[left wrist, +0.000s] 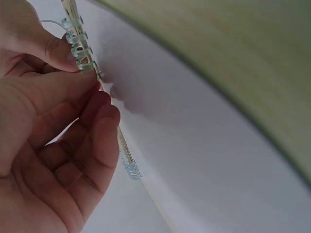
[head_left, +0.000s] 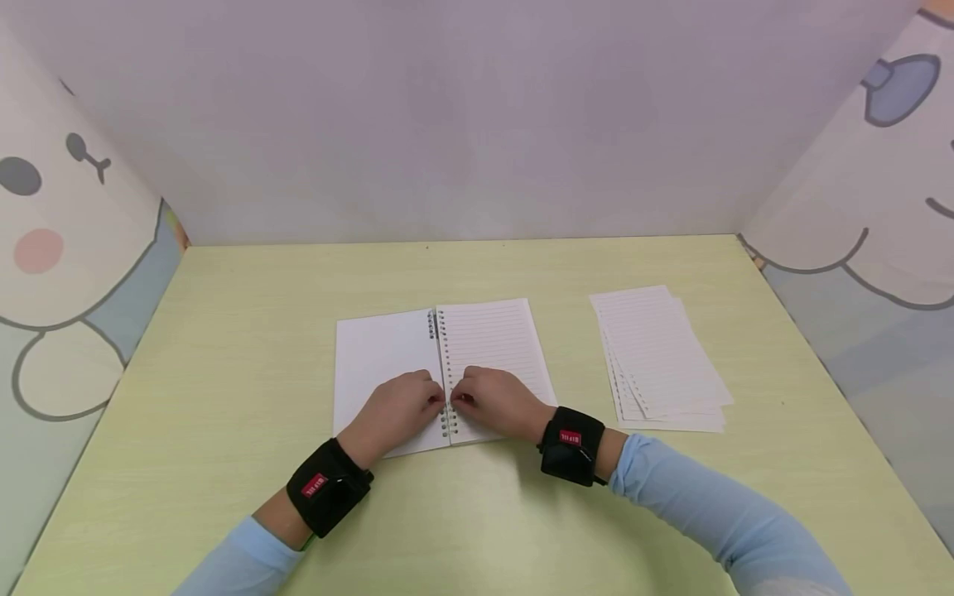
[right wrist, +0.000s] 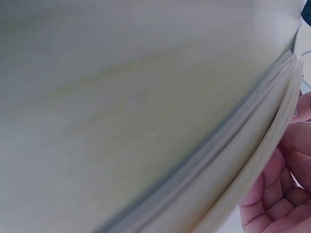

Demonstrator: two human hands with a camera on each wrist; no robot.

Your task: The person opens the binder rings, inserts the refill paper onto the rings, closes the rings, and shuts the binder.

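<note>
Notebook (head_left: pixel 387 356) lay open near the middle of the bench (head_left: pixel 224 331), a plain white leaf on its left side and ruled pages (head_left: pixel 495 335) on its right, with holes along the inner edge. Clear rings sat along the spine in 2 groups: a far group (head_left: pixel 431 324) and a near group (left wrist: pixel 82 51).

Both hands met at the spine, just beyond the near group, their fingertips close together. The grip of the left hand (head_left: pixel 398 406) was pinched, thumb and forefinger together on the binding, the other fingers curled. The right hand (head_left: pixel 503 399) had its grip pinched there too, its thumb against the near rings; the exact spot under its fingertips was hidden. In the right wrist view the page edges (right wrist: pixel 243 150) ran large and blurred across the picture, slightly fanned, with curled fingers beside them.

To the right of the notebook, well apart from it, loose ruled sheets (head_left: pixel 659 352) lay overlapping and askew, with holes along their left edges. Each wrist wore a black band (head_left: pixel 571 447) with a red label, below light blue sleeves (head_left: pixel 701 488). A pale wall (head_left: pixel 462 124) stood behind the bench, with cartoon faces on the panels (head_left: pixel 842 190) at both sides.
</note>
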